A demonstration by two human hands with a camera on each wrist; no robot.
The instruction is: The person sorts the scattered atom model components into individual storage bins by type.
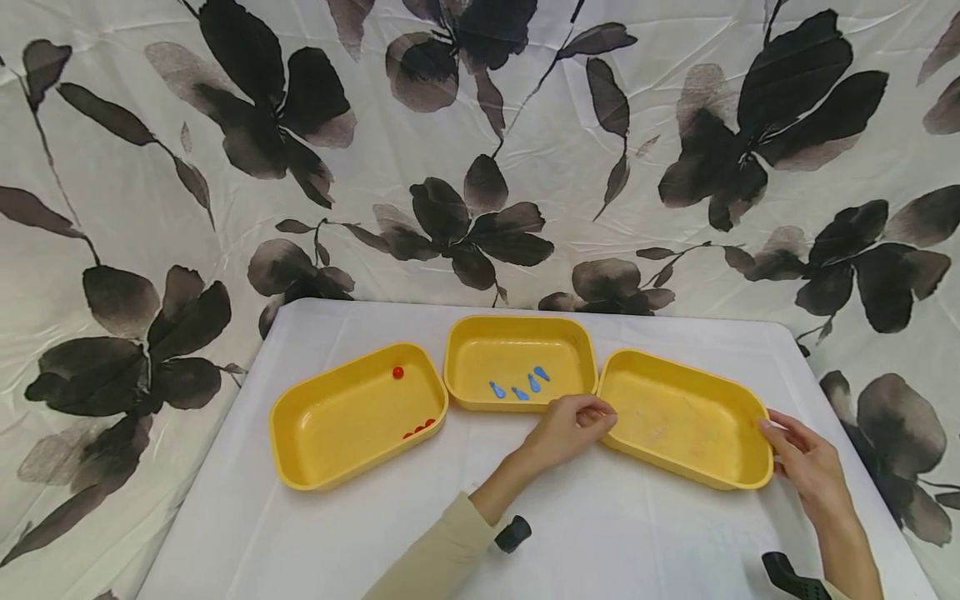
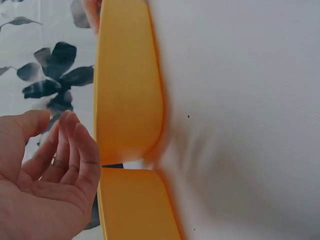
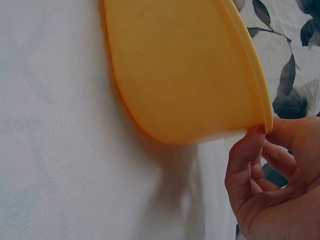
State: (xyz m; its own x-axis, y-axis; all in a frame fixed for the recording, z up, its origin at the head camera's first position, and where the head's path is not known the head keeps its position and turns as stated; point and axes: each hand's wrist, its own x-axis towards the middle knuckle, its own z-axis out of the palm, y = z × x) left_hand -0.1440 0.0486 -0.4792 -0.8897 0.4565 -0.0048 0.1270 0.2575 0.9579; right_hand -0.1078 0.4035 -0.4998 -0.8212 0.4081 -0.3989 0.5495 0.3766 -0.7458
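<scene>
My right hand (image 1: pixel 810 467) pinches the rim at the outer end of the right yellow tray (image 1: pixel 690 475). The right wrist view shows thumb and fingertips meeting on that tray's edge (image 3: pixel 260 95). My left hand (image 1: pixel 568 429) hovers by the same tray's near left corner, beside the middle yellow tray (image 1: pixel 480 329). In the left wrist view its fingers (image 2: pixel 67 150) curve loosely, the thumb stands apart, and nothing shows between them. Several small blue drop-shaped pieces (image 1: pixel 534 382) lie in the middle tray. Several small red balls (image 1: pixel 398 372) lie in the left yellow tray (image 1: pixel 300 483).
The three trays stand in an arc, side by side, on a white-covered table (image 1: pixel 330 550). A floral cloth (image 1: pixel 465 125) hangs behind and around it. Black wrist devices (image 1: pixel 513 534) show at both wrists.
</scene>
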